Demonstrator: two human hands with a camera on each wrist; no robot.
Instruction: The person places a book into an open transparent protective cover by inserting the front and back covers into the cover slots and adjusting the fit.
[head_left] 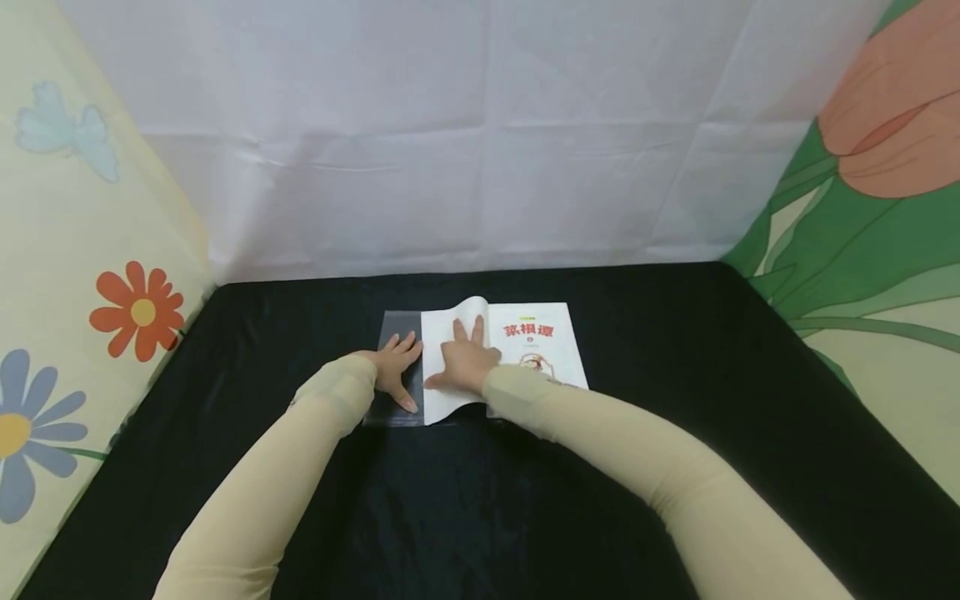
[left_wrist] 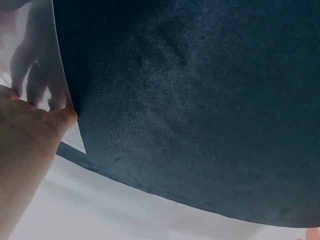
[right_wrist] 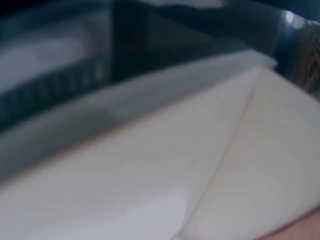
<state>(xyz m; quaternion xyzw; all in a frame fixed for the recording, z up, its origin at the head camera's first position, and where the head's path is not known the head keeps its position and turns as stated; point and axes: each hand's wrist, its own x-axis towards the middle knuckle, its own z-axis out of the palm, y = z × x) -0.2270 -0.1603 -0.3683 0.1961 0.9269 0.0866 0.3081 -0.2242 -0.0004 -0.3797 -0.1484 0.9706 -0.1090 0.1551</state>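
Observation:
An open book lies on the black cloth, its title page (head_left: 558,337) with red characters facing up at right. Left of the spine, a white leaf (head_left: 442,407) bulges upward near the fold. Clear plastic film (head_left: 402,322) sticks out past that leaf's left side. My left hand (head_left: 393,371) rests on the film with fingers spread; the left wrist view shows that hand (left_wrist: 30,137) at the glossy sheet's edge. Spread fingers of my right hand (head_left: 467,364) press the white leaf. Blurred white paper (right_wrist: 115,165) fills much of the right wrist view, with film along its edge.
Black cloth (head_left: 637,333) covers the table around the book. Behind it hangs a creased white sheet (head_left: 450,167). Flower-printed panels stand on both sides, one with a red flower (head_left: 142,312) at left, another with a large tulip (head_left: 900,108) at right.

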